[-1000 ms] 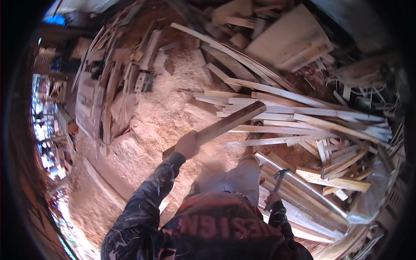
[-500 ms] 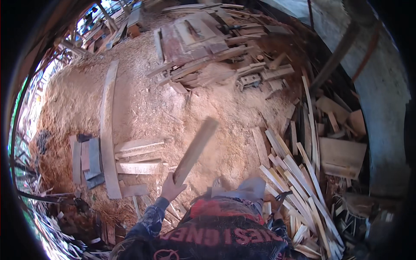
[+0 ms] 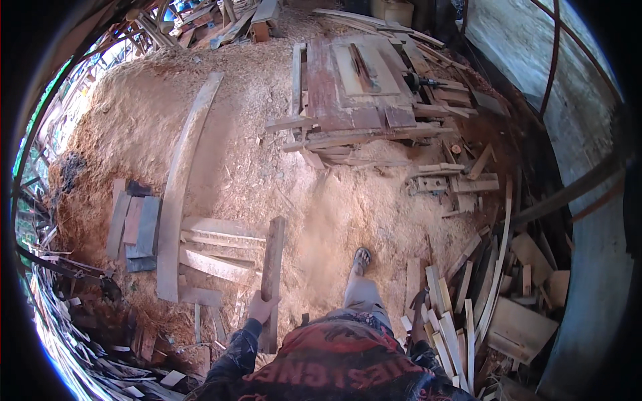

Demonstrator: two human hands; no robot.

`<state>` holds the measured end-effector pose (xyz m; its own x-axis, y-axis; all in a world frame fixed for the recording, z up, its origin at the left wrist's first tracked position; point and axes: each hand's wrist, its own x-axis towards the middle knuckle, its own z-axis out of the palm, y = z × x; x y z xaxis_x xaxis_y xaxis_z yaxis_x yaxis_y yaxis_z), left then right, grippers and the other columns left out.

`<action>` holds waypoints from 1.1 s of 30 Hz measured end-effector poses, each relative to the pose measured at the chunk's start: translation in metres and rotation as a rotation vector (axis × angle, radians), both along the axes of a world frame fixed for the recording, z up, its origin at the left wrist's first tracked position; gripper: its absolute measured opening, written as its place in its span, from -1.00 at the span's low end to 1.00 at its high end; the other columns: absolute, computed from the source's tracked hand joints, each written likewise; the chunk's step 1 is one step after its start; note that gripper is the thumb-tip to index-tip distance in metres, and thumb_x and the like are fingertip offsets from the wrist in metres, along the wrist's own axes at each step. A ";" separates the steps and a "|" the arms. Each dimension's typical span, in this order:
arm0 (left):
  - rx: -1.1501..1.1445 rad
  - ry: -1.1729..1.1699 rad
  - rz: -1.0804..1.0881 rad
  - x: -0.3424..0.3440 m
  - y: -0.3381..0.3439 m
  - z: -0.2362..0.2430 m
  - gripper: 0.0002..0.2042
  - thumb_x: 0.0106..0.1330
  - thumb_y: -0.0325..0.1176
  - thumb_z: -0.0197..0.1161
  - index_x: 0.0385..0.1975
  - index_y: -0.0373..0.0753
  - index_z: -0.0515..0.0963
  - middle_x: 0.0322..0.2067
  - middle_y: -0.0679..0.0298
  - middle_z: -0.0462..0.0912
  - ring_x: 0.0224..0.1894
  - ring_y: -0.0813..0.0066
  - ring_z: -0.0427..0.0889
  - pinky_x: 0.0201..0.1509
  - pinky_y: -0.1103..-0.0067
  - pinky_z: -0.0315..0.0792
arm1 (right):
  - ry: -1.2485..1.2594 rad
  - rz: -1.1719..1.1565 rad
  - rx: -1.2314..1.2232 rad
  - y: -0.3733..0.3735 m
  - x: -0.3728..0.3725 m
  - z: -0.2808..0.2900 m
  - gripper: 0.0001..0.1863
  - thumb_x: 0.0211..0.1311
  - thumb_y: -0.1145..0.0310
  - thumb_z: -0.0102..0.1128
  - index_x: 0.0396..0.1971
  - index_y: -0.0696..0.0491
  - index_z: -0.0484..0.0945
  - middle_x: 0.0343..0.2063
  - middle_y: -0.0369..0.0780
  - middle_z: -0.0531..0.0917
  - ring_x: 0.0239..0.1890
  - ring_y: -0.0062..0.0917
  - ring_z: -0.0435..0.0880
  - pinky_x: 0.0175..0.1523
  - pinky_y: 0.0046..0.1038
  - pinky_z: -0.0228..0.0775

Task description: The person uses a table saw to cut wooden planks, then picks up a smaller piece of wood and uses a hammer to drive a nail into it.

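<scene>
a: where the sawdust floor [image 3: 134, 134] spreads widest, what lies on it?
b: item one, long pale plank [image 3: 180, 194] from eleven o'clock down to eight. item two, wooden workbench [image 3: 361, 93] at twelve to one. item three, loose offcuts [image 3: 461, 314] at four.
a: and the hands?
b: left hand [image 3: 259, 309], at six to seven o'clock, fingers wrapped tight round a brown board [image 3: 271, 267], held near upright. right hand [image 3: 420, 334] at five, mostly hidden; finger state cannot be told, dark hammer [image 3: 419, 307] beside it.
</scene>
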<state>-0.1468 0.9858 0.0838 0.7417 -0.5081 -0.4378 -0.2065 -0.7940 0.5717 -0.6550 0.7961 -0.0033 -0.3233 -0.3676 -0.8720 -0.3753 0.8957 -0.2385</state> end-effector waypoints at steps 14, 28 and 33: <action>-0.565 0.568 0.256 0.181 -0.273 0.053 -0.59 0.21 -0.27 0.35 -0.04 -0.36 0.44 -0.25 0.26 0.59 -0.26 0.58 0.56 -0.16 0.62 0.45 | -0.636 0.492 -0.472 -0.334 0.241 0.117 -0.82 0.09 0.42 0.17 -0.37 0.14 0.37 -0.69 -0.30 0.45 -0.75 -0.53 0.49 -0.68 -0.47 0.36; -0.382 0.382 0.123 0.430 -0.522 -0.145 -0.38 0.22 0.11 0.22 -0.09 -0.46 0.49 -0.18 -0.04 0.64 -0.15 0.17 0.65 -0.07 0.41 0.49 | -0.546 0.579 -0.405 -0.488 0.615 0.132 -0.77 0.21 0.28 0.20 -0.34 0.12 0.42 -0.69 -0.33 0.43 -0.77 -0.63 0.38 -0.70 -0.52 0.22; -0.197 0.409 0.155 0.445 -0.580 -0.159 -0.29 0.20 0.26 0.11 -0.18 -0.47 0.55 -0.25 -0.19 0.63 -0.07 -0.06 0.61 0.03 0.32 0.44 | -0.443 0.670 -0.492 -0.538 0.709 0.110 -0.80 0.33 0.27 0.07 -0.36 0.07 0.33 -0.75 -0.37 0.37 -0.82 -0.67 0.34 -0.75 -0.56 0.19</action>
